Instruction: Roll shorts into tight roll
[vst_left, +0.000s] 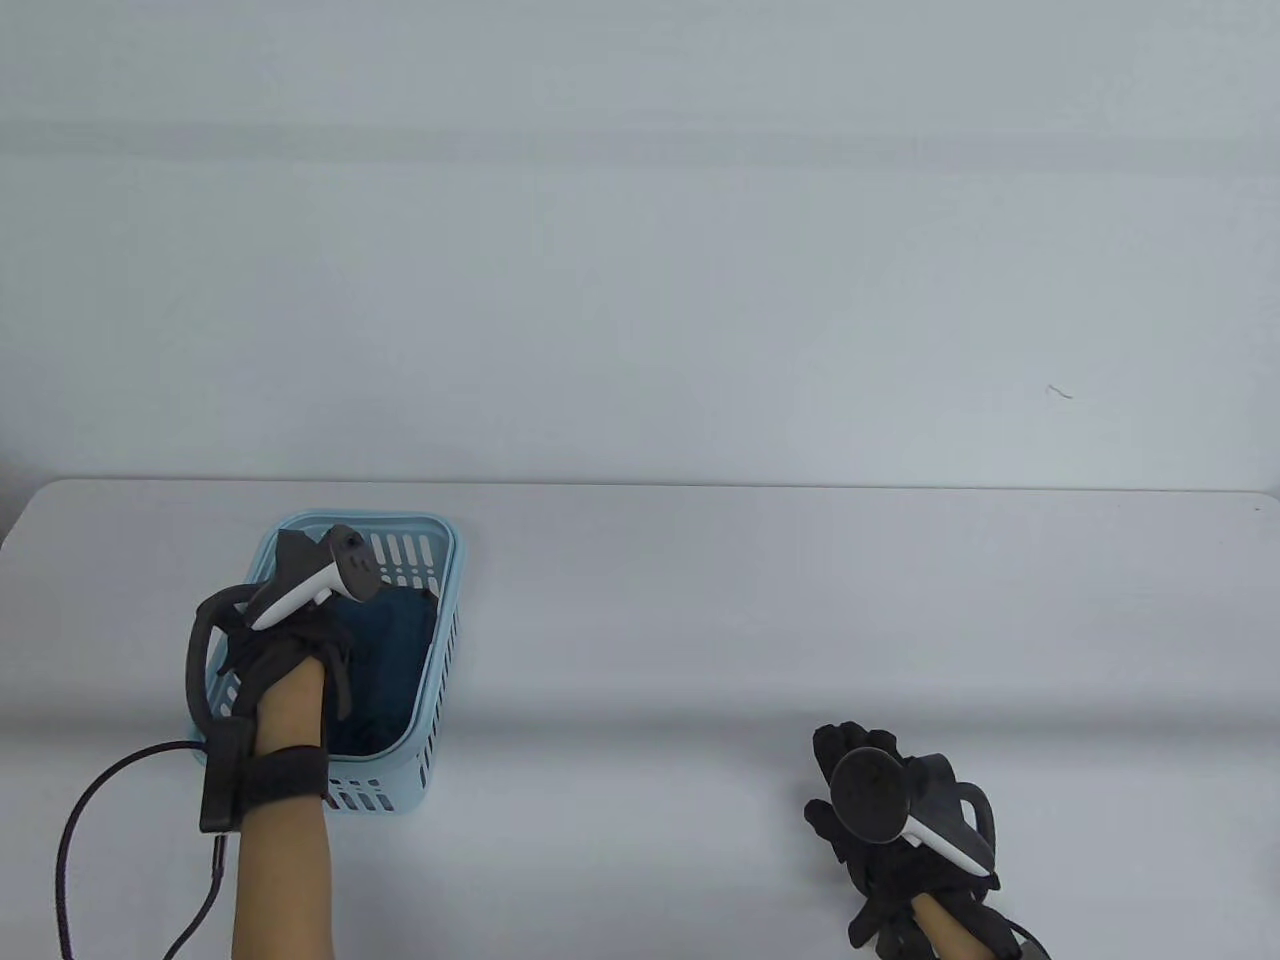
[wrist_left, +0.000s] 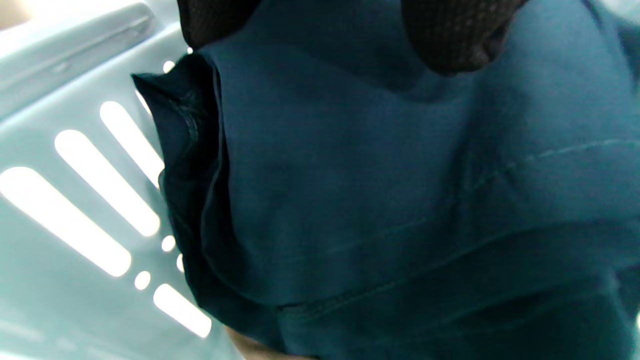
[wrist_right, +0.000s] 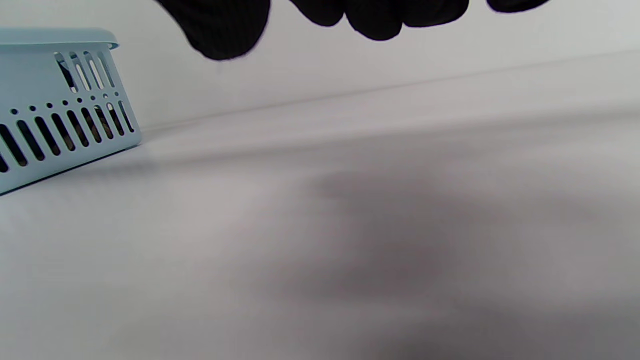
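Dark teal shorts lie crumpled, seams showing, inside the pale blue basket near the tabletop's left front edge. The left hand's grip reaches into them, whether closed I cannot tell. The right hand rests loosely curled, empty.

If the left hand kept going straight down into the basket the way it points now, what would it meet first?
Most likely the teal shorts. The left hand is inside the blue basket, and its fingers sit right at the cloth; whether they already touch it is unclear.
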